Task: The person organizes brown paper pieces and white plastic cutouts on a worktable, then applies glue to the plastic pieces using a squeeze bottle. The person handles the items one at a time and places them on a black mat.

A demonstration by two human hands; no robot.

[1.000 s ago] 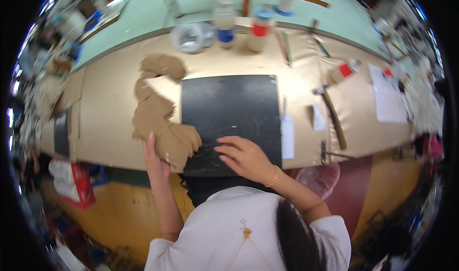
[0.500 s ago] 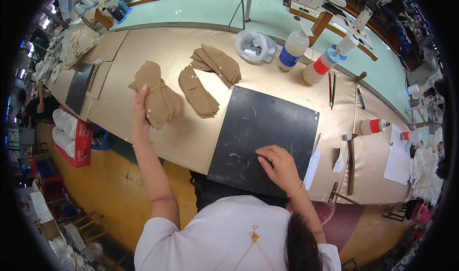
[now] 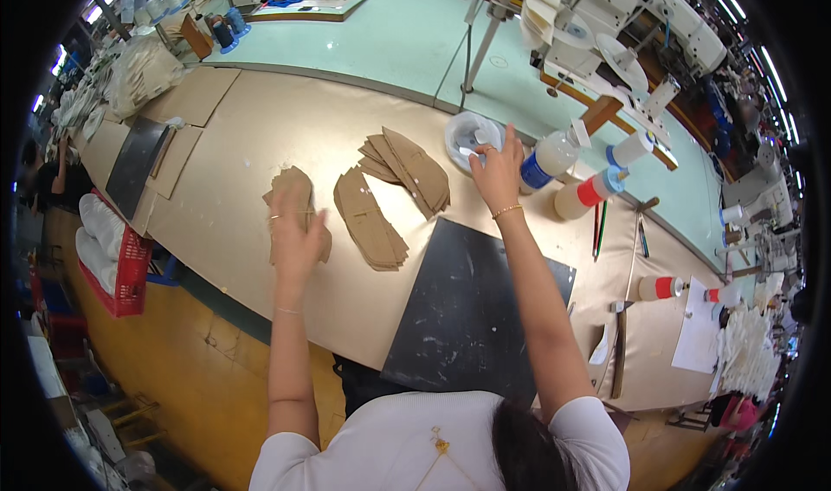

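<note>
l. hand [image 3: 299, 231]: palm down over the left bundle [image 3: 293, 179] of brown cut pieces, on the left part of the counter [image 3: 234, 145]; thumb spread to the right. blur hides the fingers; cannot tell if the grip is firm or merely resting. middle bundle [image 3: 368, 222] and far bundle [image 3: 411, 175] lie to its right, pieces fanned.

r. hand [image 3: 496, 172]: at the near right edge of the plastic bowl [image 3: 454, 140], far side; fingers partly bent and spread. no item visibly held; contact w/ bowl cannot be confirmed.

step in hand, prob.: setting or steadying the left bundle w/ l. hand while r. hand reaches to the bowl. next move calls for a square stack at left, & r. fingers clear of the blue-label bottle [image 3: 538, 166] just to the right.
</note>
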